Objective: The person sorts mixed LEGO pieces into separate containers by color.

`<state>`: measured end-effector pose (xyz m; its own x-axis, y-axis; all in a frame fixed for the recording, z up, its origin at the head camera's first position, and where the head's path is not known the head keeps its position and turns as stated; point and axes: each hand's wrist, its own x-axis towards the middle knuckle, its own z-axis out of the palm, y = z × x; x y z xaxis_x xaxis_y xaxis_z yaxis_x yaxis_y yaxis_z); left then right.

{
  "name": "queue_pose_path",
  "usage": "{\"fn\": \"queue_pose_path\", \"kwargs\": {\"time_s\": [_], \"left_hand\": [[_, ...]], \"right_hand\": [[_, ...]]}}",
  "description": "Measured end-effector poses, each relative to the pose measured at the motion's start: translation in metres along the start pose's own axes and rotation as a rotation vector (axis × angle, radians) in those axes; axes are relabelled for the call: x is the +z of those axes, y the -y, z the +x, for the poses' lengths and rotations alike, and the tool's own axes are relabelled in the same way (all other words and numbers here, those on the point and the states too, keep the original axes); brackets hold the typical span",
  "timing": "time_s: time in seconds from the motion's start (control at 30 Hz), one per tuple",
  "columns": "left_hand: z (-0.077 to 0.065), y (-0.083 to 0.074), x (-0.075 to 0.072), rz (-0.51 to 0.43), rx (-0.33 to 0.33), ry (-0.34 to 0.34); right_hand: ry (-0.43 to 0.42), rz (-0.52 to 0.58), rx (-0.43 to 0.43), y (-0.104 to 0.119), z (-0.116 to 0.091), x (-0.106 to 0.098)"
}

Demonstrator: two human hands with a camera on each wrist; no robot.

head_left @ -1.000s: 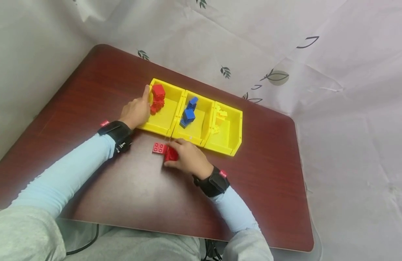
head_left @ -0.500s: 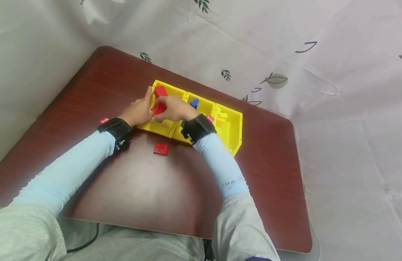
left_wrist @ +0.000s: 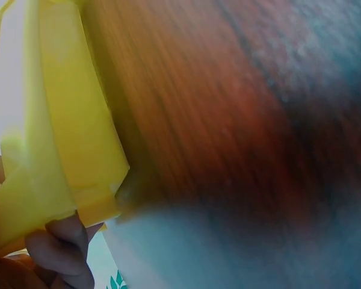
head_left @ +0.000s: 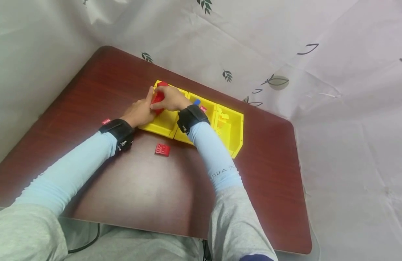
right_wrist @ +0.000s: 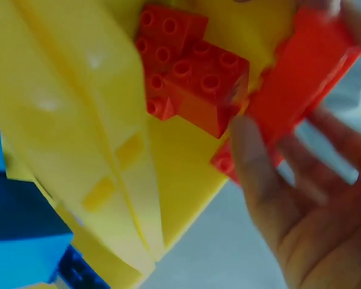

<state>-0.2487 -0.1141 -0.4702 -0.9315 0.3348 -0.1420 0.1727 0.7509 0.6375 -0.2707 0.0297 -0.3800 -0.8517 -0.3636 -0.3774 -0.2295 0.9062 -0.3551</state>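
My right hand (head_left: 173, 98) is over the left compartment of a yellow three-part tray (head_left: 158, 129). In the right wrist view its thumb and fingers hold a red toy brick (right_wrist: 304, 72), right beside several other red bricks (right_wrist: 195, 81) lying in that compartment. My left hand (head_left: 140, 112) grips the tray's left end; in the left wrist view its curled fingers (left_wrist: 63, 247) are at the tray's corner, partly hidden by the wall. Another red brick (head_left: 162, 150), studs up, lies on the table in front of the tray.
Blue bricks (right_wrist: 24, 235) sit in the middle compartment, mostly hidden by my right wrist in the head view. Small yellow bricks (head_left: 222, 115) lie in the right compartment. The tray stands on a dark red-brown table (head_left: 263, 181), with a patterned curtain (head_left: 253, 43) behind.
My right hand has picked up a red brick from the table and carried it up and left into the tray's left compartment. The left hand has stayed at the tray's end.
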Motion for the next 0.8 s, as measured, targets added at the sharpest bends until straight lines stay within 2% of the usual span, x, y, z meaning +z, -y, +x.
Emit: {"fn": "queue_pose_path", "kwargs": {"time_s": [0.2,0.4,0.63,0.8], "left_hand": [[0.0002,0.0009,0.0009,0.014,0.009,-0.008],[-0.0010,0.0022,-0.0014,0.011,-0.008,-0.008],[0.0000,0.0018,-0.0002,0.019,-0.024,0.016],[0.0004,0.0014,-0.0004,0.002,-0.038,0.016]], "right_hand": [[-0.012,-0.020,0.064,-0.0052,0.0012,0.0065],[-0.022,-0.014,0.027,-0.0042,0.0030,0.0088],[-0.010,-0.001,0.060,-0.0017,0.0049,0.0042],[-0.039,-0.005,0.079,-0.0023,0.0089,0.0030]]}}
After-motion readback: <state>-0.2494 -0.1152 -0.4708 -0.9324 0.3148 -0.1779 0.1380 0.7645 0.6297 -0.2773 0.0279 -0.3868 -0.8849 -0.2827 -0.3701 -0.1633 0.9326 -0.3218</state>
